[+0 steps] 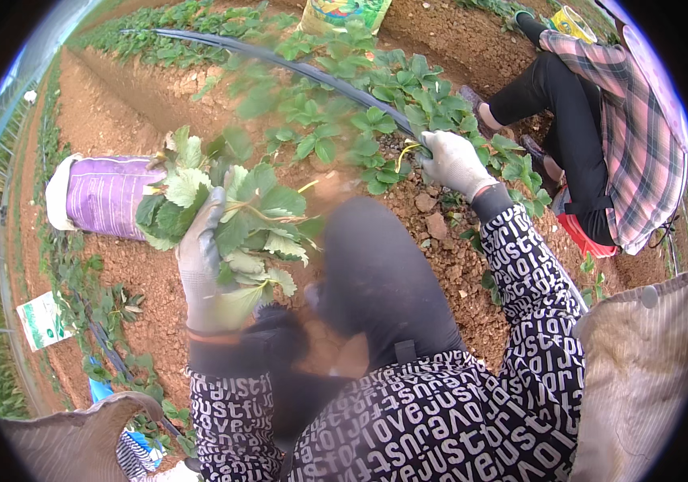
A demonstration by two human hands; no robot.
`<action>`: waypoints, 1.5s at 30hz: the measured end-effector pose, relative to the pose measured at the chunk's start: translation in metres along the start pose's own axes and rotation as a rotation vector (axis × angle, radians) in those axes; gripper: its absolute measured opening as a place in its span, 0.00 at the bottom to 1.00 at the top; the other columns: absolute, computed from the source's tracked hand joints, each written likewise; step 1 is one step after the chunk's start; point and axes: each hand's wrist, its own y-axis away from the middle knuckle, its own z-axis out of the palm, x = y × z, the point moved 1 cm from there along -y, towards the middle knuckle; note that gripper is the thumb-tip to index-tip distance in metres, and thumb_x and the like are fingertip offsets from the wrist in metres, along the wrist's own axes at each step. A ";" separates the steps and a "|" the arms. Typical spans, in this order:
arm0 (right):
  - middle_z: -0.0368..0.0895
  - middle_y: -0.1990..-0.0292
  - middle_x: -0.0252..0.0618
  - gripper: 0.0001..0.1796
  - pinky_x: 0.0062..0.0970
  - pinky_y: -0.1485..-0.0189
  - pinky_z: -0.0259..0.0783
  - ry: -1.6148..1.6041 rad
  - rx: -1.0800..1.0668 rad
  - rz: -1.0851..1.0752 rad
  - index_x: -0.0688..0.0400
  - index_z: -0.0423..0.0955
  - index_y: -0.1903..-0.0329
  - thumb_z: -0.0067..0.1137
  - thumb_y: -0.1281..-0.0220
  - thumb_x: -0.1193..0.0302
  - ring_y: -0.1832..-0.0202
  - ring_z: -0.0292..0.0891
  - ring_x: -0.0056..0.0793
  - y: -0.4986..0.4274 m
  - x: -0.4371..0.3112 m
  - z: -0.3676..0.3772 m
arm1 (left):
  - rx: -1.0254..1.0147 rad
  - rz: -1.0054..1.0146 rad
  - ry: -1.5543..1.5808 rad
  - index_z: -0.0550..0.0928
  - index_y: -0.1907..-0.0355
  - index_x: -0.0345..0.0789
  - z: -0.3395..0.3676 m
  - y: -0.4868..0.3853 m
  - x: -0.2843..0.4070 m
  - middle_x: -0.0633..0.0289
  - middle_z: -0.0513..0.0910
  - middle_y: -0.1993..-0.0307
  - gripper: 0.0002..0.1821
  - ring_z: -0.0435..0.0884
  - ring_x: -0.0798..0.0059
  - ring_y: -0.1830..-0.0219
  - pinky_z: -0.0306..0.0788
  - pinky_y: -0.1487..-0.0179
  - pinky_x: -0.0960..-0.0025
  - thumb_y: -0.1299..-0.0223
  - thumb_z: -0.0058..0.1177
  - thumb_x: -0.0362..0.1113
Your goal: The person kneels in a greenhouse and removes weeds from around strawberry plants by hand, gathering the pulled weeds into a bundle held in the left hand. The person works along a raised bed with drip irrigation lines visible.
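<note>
My left hand (205,277), in a pale knit work glove, grips a loose bunch of strawberry leaves (259,208) with stalks sticking out. Some leaves show pale undersides, and several spread past both sides of the glove. My right hand (455,161), gloved alike, is low over the strawberry bed, its fingers closed at a curved yellow stalk (401,158). Beside those fingers runs black drip irrigation tape (332,78) across the bed. Rooted strawberry plants (316,141) with green leaves grow along the tape.
A purple sack (112,196) with a white rim lies on the soil at left. Another printed sack (344,15) stands beyond the bed. At right a co-worker in a plaid shirt (597,72) sits on a red seat (585,235). My bent knee (374,259) is between my arms.
</note>
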 end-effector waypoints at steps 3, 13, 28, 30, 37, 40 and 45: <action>0.83 0.73 0.47 0.17 0.35 0.61 0.76 -0.514 0.070 -0.011 0.67 0.75 0.51 0.57 0.37 0.68 0.69 0.82 0.43 0.003 -0.060 -0.028 | -0.009 0.142 -0.500 0.72 0.36 0.27 -0.025 -0.016 -0.009 0.53 0.75 0.38 0.24 0.74 0.72 0.38 0.65 0.34 0.71 0.27 0.44 0.41; 0.83 0.59 0.52 0.30 0.41 0.58 0.75 -0.299 0.160 -0.445 0.64 0.63 0.37 0.57 0.42 0.69 0.60 0.82 0.48 -0.004 -0.256 -0.010 | 0.097 -0.014 0.336 0.71 0.36 0.35 -0.017 -0.027 -0.037 0.63 0.77 0.42 0.32 0.76 0.74 0.44 0.70 0.39 0.69 0.39 0.65 0.45; 0.81 0.66 0.55 0.27 0.42 0.58 0.75 -0.596 0.078 -0.190 0.65 0.63 0.38 0.55 0.41 0.75 0.61 0.80 0.52 -0.007 -0.269 -0.025 | 0.119 0.070 0.321 0.72 0.38 0.36 -0.008 -0.010 -0.025 0.63 0.80 0.46 0.28 0.79 0.73 0.48 0.73 0.43 0.69 0.32 0.54 0.52; 0.82 0.64 0.56 0.29 0.41 0.57 0.74 -0.494 0.066 -0.291 0.70 0.58 0.34 0.47 0.37 0.75 0.61 0.81 0.50 0.005 -0.272 -0.024 | -0.044 0.084 0.264 0.72 0.38 0.33 -0.018 -0.020 -0.026 0.61 0.78 0.43 0.22 0.78 0.72 0.45 0.73 0.42 0.68 0.28 0.47 0.44; 0.83 0.61 0.48 0.18 0.38 0.57 0.75 -0.866 0.219 -0.260 0.60 0.75 0.50 0.61 0.41 0.66 0.60 0.81 0.47 0.050 -0.223 -0.007 | 0.112 0.332 -0.134 0.72 0.42 0.29 -0.087 -0.037 -0.008 0.54 0.76 0.44 0.20 0.76 0.68 0.41 0.71 0.37 0.65 0.29 0.45 0.39; 0.84 0.67 0.46 0.14 0.39 0.57 0.75 -0.398 0.074 -0.111 0.59 0.80 0.60 0.61 0.40 0.61 0.61 0.81 0.46 0.030 -0.156 0.011 | 0.200 0.515 -0.374 0.71 0.42 0.26 -0.091 -0.023 0.008 0.51 0.74 0.40 0.29 0.75 0.66 0.40 0.71 0.37 0.67 0.43 0.61 0.37; 0.85 0.62 0.46 0.18 0.38 0.51 0.75 0.011 -0.034 0.167 0.57 0.81 0.57 0.64 0.43 0.57 0.55 0.81 0.44 0.011 -0.060 0.035 | 0.198 0.464 -0.343 0.70 0.43 0.25 -0.075 -0.016 0.020 0.49 0.73 0.40 0.40 0.75 0.63 0.39 0.71 0.37 0.67 0.60 0.74 0.33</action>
